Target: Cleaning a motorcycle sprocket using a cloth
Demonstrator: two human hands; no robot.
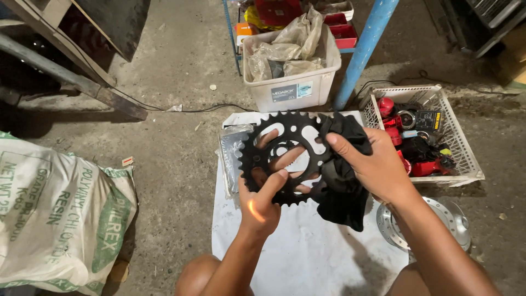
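Both our hands meet at the frame's centre over a white sheet (307,257): our left hand (262,200) closes around the black sprocket (280,158), our right hand (372,164) grips a black rag (342,192) against its rim.

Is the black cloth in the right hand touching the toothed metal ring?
Touching. The head view shows the right hand pressing the black cloth over the right edge of the black sprocket, with no gap, while the left hand grips its lower rim.
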